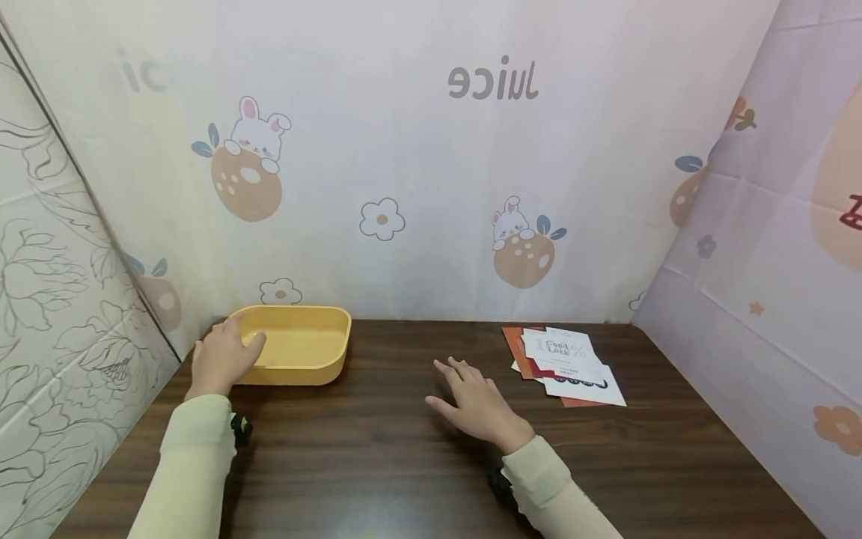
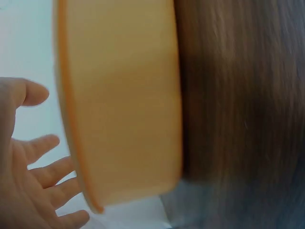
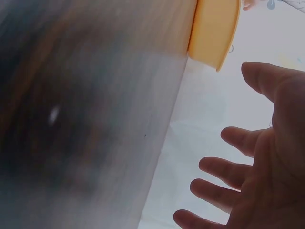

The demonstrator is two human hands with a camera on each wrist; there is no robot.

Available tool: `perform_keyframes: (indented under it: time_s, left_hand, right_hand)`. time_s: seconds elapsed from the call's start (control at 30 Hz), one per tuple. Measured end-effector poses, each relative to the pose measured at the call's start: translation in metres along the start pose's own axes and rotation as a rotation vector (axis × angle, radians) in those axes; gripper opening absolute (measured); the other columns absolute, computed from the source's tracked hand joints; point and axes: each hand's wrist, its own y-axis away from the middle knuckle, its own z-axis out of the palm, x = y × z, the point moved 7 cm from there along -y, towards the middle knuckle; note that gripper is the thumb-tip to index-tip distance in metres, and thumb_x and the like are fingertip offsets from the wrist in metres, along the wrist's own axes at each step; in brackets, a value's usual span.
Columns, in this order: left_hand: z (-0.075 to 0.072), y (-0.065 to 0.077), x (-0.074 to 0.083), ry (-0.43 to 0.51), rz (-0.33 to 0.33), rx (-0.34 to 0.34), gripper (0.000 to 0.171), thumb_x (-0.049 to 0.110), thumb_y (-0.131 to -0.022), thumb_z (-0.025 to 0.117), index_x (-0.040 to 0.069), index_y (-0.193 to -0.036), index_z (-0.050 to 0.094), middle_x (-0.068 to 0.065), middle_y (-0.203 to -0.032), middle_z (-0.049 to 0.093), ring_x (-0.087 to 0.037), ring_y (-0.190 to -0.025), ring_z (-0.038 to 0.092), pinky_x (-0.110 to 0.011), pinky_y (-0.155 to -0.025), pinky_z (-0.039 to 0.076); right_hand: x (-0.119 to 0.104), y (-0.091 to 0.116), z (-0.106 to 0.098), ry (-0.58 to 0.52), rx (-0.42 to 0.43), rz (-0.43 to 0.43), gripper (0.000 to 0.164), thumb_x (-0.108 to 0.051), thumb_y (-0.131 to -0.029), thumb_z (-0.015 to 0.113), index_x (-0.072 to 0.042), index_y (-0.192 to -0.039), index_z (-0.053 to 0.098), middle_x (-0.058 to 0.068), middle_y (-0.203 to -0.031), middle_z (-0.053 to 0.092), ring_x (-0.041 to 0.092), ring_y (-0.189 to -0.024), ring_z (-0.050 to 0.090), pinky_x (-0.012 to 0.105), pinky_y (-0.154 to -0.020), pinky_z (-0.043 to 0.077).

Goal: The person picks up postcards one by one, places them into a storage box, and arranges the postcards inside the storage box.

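Sleeves (image 1: 191,464), left hand (image 1: 222,355) at tray (image 1: 296,376), head view adds cards (image 1: 566,359)

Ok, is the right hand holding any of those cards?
No, the right hand is spread over the tabletop, apart from the cards.

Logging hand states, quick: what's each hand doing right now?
Left hand: open at the yellow tray, not gripping it.
Right hand: open over the table, holding nothing.
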Motion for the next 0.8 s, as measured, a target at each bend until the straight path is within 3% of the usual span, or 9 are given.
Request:
perform_keyframes:
  time_s: [0.17,0.47,0.67,0.8]
  left_hand:
    - [-0.002,-0.004,-0.028,0.016,-0.082,-0.011,0.073,0.038,-0.102,0.043,-0.018,-0.147,0.029,-0.044,-0.137,0.038,-0.061,-0.120,0.040,-0.074,-0.096,0.033]
    - [0.004,-0.003,-0.070,0.219,-0.209,-0.075,0.074,0.034,-0.104,0.036,-0.018,-0.150,0.013,-0.048,-0.145,0.023,-0.063,-0.132,0.026,-0.072,-0.105,0.029]
    - [0.007,-0.004,-0.083,0.286,-0.267,-0.129,0.074,0.035,-0.104,0.029,-0.016,-0.152,0.005,-0.045,-0.150,0.018,-0.061,-0.136,0.021,-0.070,-0.109,0.025]
    - [0.008,-0.005,-0.082,0.327,-0.257,-0.143,0.072,0.032,-0.104,0.027,-0.017,-0.151,0.005,-0.045,-0.149,0.020,-0.060,-0.136,0.023,-0.068,-0.111,0.025]
  right_hand:
    - [-0.007,0.000,0.002,-0.020,-0.024,-0.008,0.070,-0.055,-0.099,0.055,-0.015,-0.155,0.039,0.015,-0.157,0.036,0.038,-0.143,0.032,0.071,-0.107,0.030]
    - [-0.022,-0.003,0.006,-0.090,-0.079,-0.064,0.070,-0.056,-0.100,0.052,-0.015,-0.156,0.038,0.016,-0.157,0.036,0.040,-0.144,0.031,0.070,-0.108,0.028]
    - [-0.037,-0.006,0.009,-0.133,-0.134,-0.102,0.072,-0.057,-0.101,0.050,-0.014,-0.156,0.037,0.017,-0.158,0.035,0.041,-0.144,0.029,0.068,-0.110,0.027]
    - [-0.044,-0.009,0.012,-0.122,-0.143,-0.108,0.072,-0.057,-0.101,0.050,-0.014,-0.156,0.036,0.016,-0.158,0.035,0.039,-0.145,0.030,0.068,-0.110,0.029]
